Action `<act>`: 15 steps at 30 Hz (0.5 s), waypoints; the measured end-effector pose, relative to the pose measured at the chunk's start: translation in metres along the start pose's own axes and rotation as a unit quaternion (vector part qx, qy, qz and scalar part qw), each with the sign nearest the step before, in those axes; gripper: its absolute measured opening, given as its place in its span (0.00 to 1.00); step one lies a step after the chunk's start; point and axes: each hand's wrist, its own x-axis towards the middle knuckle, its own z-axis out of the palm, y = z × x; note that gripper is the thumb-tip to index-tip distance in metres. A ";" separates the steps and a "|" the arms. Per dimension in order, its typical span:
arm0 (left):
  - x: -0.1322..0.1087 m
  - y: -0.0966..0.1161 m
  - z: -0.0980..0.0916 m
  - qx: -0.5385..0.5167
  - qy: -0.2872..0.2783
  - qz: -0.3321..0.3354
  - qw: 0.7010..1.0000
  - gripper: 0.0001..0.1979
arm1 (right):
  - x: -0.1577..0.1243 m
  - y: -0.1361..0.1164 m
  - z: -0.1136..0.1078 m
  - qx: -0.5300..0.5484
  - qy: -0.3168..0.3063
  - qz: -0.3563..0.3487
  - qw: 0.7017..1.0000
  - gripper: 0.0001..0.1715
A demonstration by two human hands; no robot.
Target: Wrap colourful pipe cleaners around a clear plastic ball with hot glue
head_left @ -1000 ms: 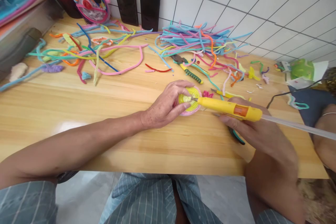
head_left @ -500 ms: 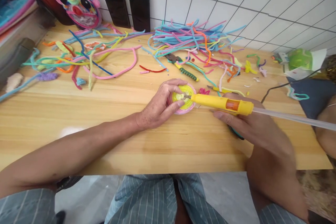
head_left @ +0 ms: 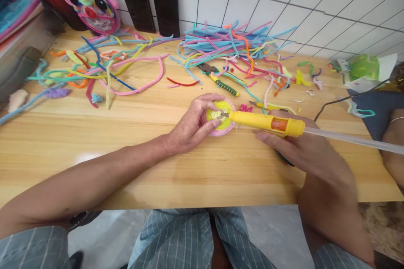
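Observation:
In the middle of the wooden table lies a round coil of yellow and pink pipe cleaners (head_left: 225,124). My left hand (head_left: 192,124) grips its left side, with the thumb below and the fingers over the top. My right hand (head_left: 303,147) is wrapped round a yellow hot glue gun (head_left: 259,120), and a clear glue stick (head_left: 350,136) runs out of its back end. The metal nozzle points left and reaches over the coil's centre, close to a pale yellow piece there; whether it touches cannot be made out.
Behind the coil lie green-handled pliers (head_left: 224,84), a yellow craft knife (head_left: 268,105) and a heap of blue and pink pipe cleaners (head_left: 221,44). More coloured pieces (head_left: 126,86) spread at left. A fuzzy animal-faced pouch (head_left: 97,12) and two phones (head_left: 164,2) stand at the wall. Another person's arm (head_left: 394,143) is at right.
Both hands, the coil and the glue gun hold nearly the same position. The view has shifted very slightly.

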 end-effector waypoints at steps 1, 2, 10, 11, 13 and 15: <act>0.000 0.000 0.000 0.002 -0.001 -0.001 1.000 0.14 | 0.000 0.000 0.000 -0.001 0.001 -0.003 1.000 0.22; 0.000 0.000 0.000 0.004 0.000 -0.002 1.000 0.14 | -0.001 0.000 0.000 -0.003 0.004 -0.009 1.000 0.22; 0.000 -0.002 0.001 -0.008 0.006 0.007 1.000 0.15 | -0.002 0.002 0.002 -0.035 0.030 -0.068 0.997 0.19; 0.000 -0.002 0.001 -0.008 0.006 0.006 1.000 0.15 | -0.002 0.003 0.003 -0.044 0.037 -0.078 0.995 0.18; -0.001 -0.002 0.001 -0.006 0.008 0.003 1.000 0.15 | -0.003 0.004 0.004 -0.058 0.047 -0.092 0.993 0.16; -0.001 -0.002 0.001 -0.004 0.007 -0.001 1.000 0.14 | -0.003 0.006 0.005 -0.058 0.047 -0.093 0.993 0.15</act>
